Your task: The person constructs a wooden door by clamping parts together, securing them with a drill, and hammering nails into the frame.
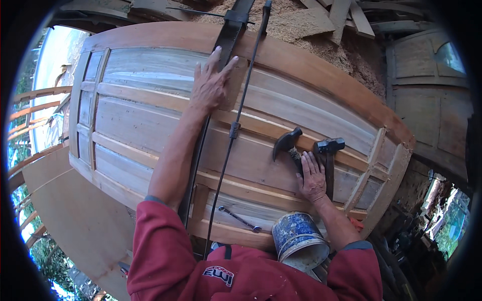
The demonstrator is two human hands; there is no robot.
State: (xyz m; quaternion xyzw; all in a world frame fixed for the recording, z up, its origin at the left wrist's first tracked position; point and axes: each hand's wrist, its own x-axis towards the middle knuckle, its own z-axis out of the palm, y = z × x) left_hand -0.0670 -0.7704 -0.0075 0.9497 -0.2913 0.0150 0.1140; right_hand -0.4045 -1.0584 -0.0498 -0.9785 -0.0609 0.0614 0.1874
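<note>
Head cam, looking down: a big panelled wooden door (251, 155) lies flat right in front of the person, filling most of the view. Left hand (211, 85) is stretched out toward the far side of it, fingers spread wide and not wrapped round anything — it's over the dark metal bar (227, 45) that runs across the door, next to a flat brown piece of wood (234, 88). Just right of that bar there's a thinner dark rod (244, 93) going across too, with a small block partway along. Right hand (314, 181) is over on the right half of the door, fingers pretty straight and side by side, not curled; can't tell how much they're actually pressing on. It partly covers the handle of a claw hammer (286, 142), and a second hammer (330, 146) with a blocky head sits just to its right. Closer to the body there's a wrench (239, 219) lying at a slant, plus a blue, paint-splattered bucket (296, 233) that looks tipped at the near edge — mouth toward the person. Wood shavings (273, 20) are piled up beyond the door.
</note>
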